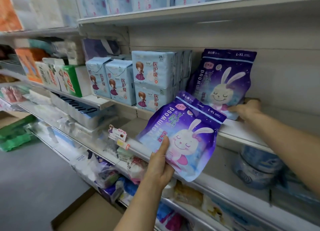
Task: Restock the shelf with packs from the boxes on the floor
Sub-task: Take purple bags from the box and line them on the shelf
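Observation:
My left hand (160, 163) grips the lower corner of a purple rabbit pack (183, 132), thumb on its front, held tilted in front of the shelf's edge. A second purple rabbit pack (223, 81) stands upright at the back of the white shelf (242, 132). My right hand (246, 108) holds that pack's lower right corner, with fingers curled behind it. Left of it stand stacked light-blue packs (152, 69) with a cartoon girl.
An open cardboard box (90, 215) lies on the grey floor at the bottom left. Shelves above and below are full of packs; blue-white tubs (258, 168) sit on the shelf underneath. A price tag (117, 133) clips to the shelf's front rail.

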